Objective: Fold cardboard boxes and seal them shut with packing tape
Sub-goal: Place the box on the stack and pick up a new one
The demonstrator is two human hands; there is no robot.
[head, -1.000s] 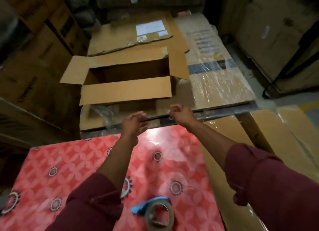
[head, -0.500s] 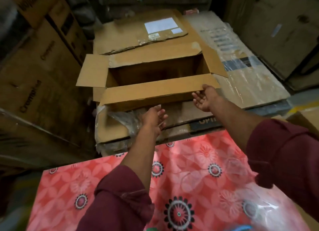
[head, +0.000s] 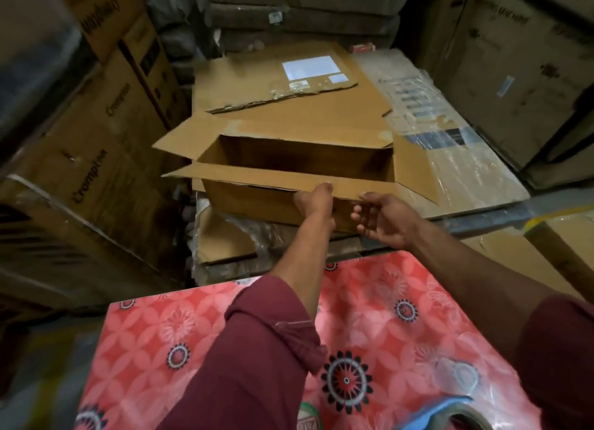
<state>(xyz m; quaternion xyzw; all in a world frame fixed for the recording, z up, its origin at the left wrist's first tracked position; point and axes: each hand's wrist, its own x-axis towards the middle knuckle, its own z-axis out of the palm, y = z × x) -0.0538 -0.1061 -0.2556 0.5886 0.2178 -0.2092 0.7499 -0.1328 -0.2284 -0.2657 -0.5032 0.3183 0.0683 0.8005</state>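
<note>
head cam | wide-angle | looks fwd/down | close over red tablecloth (head: 199,326) | single view

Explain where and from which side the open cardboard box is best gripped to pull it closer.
Grip the near long flap of the open cardboard box along its front edge, from the near side. It juts toward the person, where the left hand already holds it.

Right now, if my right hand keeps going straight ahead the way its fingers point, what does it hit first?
Probably the near side wall of the open brown cardboard box; the right hand has its fingers just short of it, under the near flap. Depth is unclear.
</note>
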